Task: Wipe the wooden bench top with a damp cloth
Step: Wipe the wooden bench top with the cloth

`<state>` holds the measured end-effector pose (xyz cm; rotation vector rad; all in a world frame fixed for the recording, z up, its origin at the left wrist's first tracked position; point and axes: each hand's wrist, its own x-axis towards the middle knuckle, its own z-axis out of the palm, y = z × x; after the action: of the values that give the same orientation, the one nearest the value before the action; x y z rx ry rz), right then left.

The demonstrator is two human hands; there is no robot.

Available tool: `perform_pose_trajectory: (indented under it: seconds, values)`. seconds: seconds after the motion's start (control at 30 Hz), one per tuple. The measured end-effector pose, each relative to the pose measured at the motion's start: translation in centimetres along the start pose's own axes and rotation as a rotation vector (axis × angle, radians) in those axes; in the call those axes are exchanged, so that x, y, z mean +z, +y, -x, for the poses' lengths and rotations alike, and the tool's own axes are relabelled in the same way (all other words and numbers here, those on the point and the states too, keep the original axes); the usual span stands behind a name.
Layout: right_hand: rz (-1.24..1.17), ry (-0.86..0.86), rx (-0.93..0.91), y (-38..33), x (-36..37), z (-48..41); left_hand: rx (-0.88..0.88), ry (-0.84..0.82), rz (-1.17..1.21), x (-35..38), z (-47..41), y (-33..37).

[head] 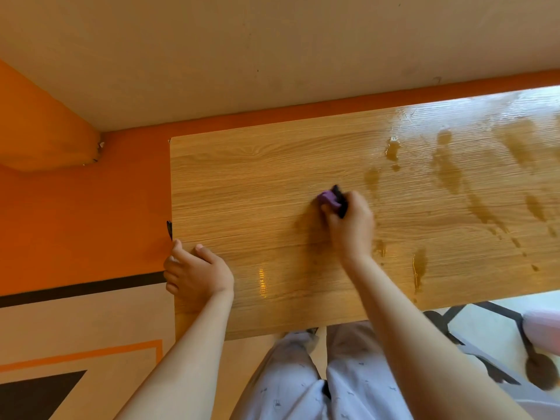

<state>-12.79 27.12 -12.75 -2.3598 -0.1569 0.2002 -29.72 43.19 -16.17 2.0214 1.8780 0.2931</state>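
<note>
A wooden bench top [257, 183] with a light grain fills the middle of the head view. Its right half is wet, with streaks and small puddles [448, 168]; the left half looks dry. My right hand [351, 225] grips a bunched purple and black cloth [331, 200] and presses it on the wood near the middle. My left hand [194, 272] holds the bench's left end near the front, thumb on top and fingers curled over the edge.
An orange and cream wall [272, 56] runs right behind the bench. The floor on the left is painted orange, cream and black. Dark metal bench legs [485, 316] show under the front right. My legs stand against the front edge.
</note>
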Motion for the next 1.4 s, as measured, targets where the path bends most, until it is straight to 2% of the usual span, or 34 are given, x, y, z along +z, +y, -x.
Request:
perform_pose_trajectory:
  seconds: [0.13, 0.23, 0.43, 0.57, 0.7, 0.8, 0.93, 1.07, 1.2, 1.4]
  values:
    - [0.002, -0.232, -0.176, -4.0, 4.3, 4.9, 0.008, 0.000, 0.009, 0.0, 0.0, 0.0]
    - [-0.013, -0.293, -0.238, -4.9, 5.4, 6.5, 0.020, 0.005, 0.007, 0.0, 0.1, 0.0]
    - [-0.031, -0.160, -0.072, -1.0, 0.5, 3.2, -0.001, -0.001, 0.002, 0.1, 0.0, 0.0]
    - [0.053, -0.037, 0.019, 2.9, -4.2, 1.3, -0.003, -0.009, -0.005, 0.1, 0.0, 0.0]
    - [0.126, 0.028, 0.077, 3.9, -5.1, 2.0, -0.009, -0.014, -0.008, 0.0, -0.1, -0.1]
    - [0.117, -0.051, 0.031, 2.0, -3.3, 3.8, -0.006, -0.017, -0.013, -0.1, 0.0, -0.1]
    - [0.045, -0.248, -0.031, -1.4, 0.8, 7.6, -0.001, -0.018, -0.004, -0.1, 0.0, -0.1]
    - [0.109, -0.371, -0.099, -3.2, 2.9, 10.0, 0.007, -0.020, -0.001, -0.2, 0.1, -0.2]
    - [0.063, -0.307, -0.040, -1.1, 0.8, 8.7, 0.000, -0.016, -0.003, -0.2, 0.1, -0.1]
    - [0.082, -0.061, 0.108, 4.3, -6.0, 6.2, -0.002, -0.015, -0.013, -0.2, 0.1, 0.0]
